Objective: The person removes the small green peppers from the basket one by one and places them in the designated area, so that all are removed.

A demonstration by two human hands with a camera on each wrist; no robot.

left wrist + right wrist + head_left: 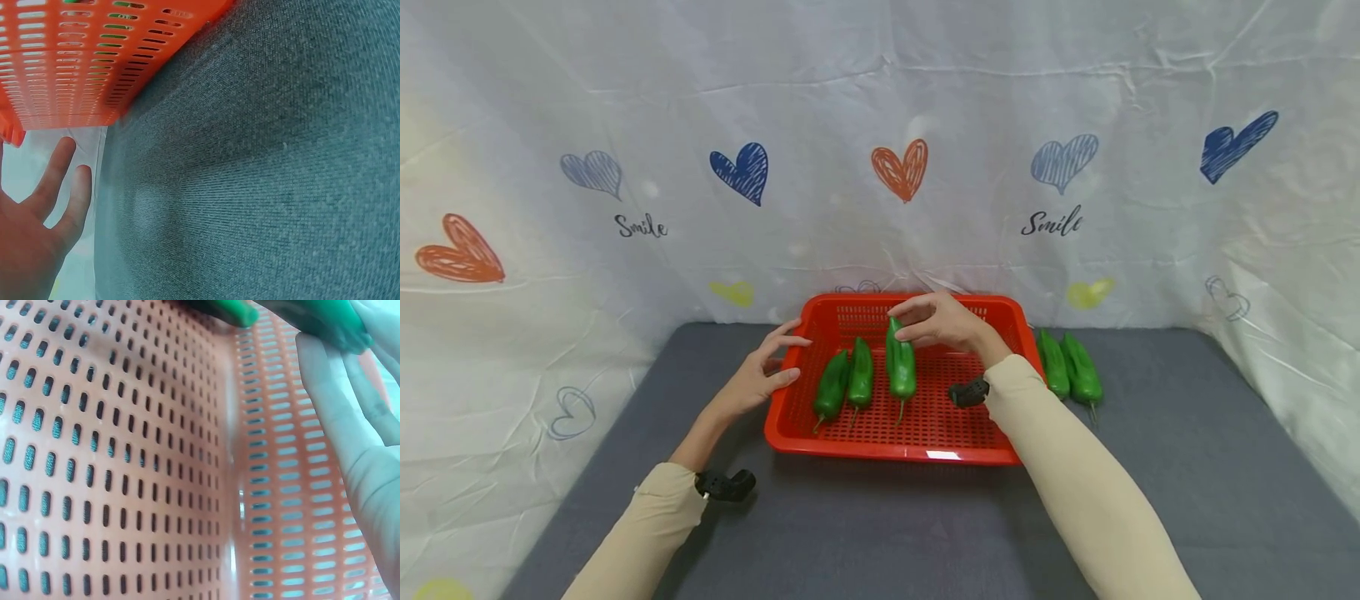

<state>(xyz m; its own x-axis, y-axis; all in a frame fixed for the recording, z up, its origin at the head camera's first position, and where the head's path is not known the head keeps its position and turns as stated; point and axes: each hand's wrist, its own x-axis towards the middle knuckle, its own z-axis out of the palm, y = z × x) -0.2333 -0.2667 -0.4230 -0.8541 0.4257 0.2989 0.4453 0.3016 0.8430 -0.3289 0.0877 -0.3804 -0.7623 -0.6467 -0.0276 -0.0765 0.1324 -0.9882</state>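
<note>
Where cloth (820, 237) hangs behind a red basket (865, 453), "Smile" (640, 227) appears twice; grey table (865, 533) extends in front. Inside, the right hand (943, 322) pinches a green pepper (902, 372); two peppers (861, 375) lie in the basket's left half, two more (1082, 372) outside its right edge. The left hand (758, 373), fingers spread, is at its left rim.

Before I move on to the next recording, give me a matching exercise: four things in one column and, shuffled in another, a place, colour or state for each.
1. Left hand
2. Tabletop
3. Right hand
4. Basket

A. red
B. pinching a green pepper
C. at the basket's left rim
D. dark grey

Pairs: 1-C; 2-D; 3-B; 4-A
</note>
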